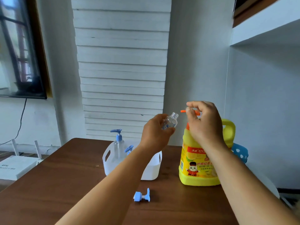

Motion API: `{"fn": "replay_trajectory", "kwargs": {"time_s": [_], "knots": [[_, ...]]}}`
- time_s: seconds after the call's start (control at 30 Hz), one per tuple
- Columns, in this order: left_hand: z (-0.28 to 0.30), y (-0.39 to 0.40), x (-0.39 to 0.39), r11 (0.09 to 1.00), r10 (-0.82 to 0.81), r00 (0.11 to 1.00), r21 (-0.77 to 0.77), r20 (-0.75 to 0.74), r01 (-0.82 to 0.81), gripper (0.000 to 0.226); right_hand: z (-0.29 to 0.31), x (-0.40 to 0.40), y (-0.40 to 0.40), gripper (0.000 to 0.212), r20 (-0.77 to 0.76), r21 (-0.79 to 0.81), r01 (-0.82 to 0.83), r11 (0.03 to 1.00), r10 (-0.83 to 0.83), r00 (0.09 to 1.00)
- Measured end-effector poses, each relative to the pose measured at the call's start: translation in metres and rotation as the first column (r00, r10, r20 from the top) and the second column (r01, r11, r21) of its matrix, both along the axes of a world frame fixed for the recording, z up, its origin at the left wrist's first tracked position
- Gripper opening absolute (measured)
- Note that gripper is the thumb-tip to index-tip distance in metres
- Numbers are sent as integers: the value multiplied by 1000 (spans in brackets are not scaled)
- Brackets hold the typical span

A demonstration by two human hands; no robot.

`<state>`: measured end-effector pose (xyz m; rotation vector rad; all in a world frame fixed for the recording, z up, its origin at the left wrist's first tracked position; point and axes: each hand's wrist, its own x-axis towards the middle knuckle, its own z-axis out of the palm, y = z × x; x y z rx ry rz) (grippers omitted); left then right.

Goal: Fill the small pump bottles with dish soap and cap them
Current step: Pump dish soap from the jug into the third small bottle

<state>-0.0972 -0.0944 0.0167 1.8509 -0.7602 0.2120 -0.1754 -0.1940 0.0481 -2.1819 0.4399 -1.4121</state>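
My left hand (154, 133) holds a small clear bottle (172, 120), uncapped and tilted, with its open neck just below the orange pump spout (183, 111) of the big yellow dish soap jug (200, 164). My right hand (205, 122) rests on top of that orange pump head, covering most of it. The bottle looks empty. A loose blue pump cap (142, 196) lies on the brown table (65, 176) in front. A white basket (151, 169) behind my left arm holds a clear pump bottle with a blue pump (118, 143) and another blue pump top (129, 149).
A blue dotted object (240, 153) sits behind the jug at the right, against the white wall. To the left, off the table, a white router (16, 166) stands below a wall-mounted screen (21, 62). A white shelf (266, 33) juts out above on the right.
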Motion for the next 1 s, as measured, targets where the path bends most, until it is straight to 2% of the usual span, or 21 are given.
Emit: {"fn": "replay_trajectory", "kwargs": {"time_s": [0.1, 0.23, 0.6, 0.87, 1.0], "knots": [[1, -10, 7, 999, -1, 998, 48, 60, -2, 34, 8, 2, -20, 25, -115, 14, 51, 999, -49, 992], [1, -22, 16, 993, 11, 993, 118, 121, -26, 35, 15, 2, -35, 24, -245, 32, 0, 999, 8, 969], [18, -24, 22, 979, -17, 963, 201, 268, -38, 45, 35, 2, -50, 15, -387, 52, -92, 994, 105, 916], [9, -22, 18, 970, -35, 961, 239, 274, -33, 43, 26, -1, -43, 18, -482, 48, -72, 996, 86, 872], [13, -22, 16, 976, -30, 964, 214, 266, -29, 43, 43, -3, -39, 15, -530, -10, -65, 998, 50, 846]]}}
